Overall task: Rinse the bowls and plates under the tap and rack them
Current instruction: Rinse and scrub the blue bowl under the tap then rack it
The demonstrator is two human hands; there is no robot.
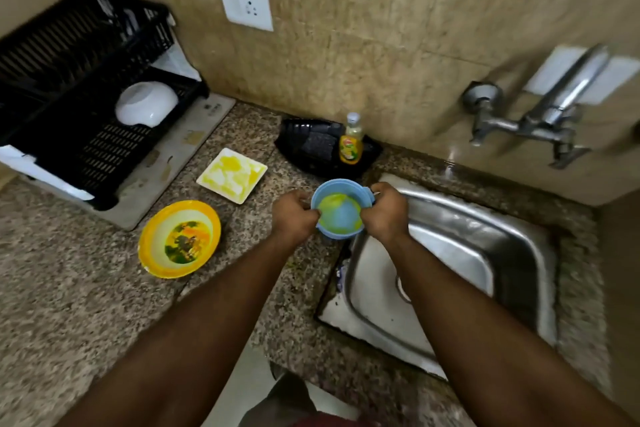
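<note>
You hold the blue bowl point(341, 210), smeared yellow-green inside, just beside the sink's point(485, 236) left rim, over the counter point(69, 305) edge. Your left hand point(294, 215) and right hand point(386, 210) each curl their fingers round its rim on opposite sides. To the left lie a stained square plate point(232, 174) and a yellow bowl point(179, 238). Further left, a white bowl point(146, 103) sits upturned in the black rack point(69, 87). The tap point(540, 114) juts from the wall above the sink.
</note>
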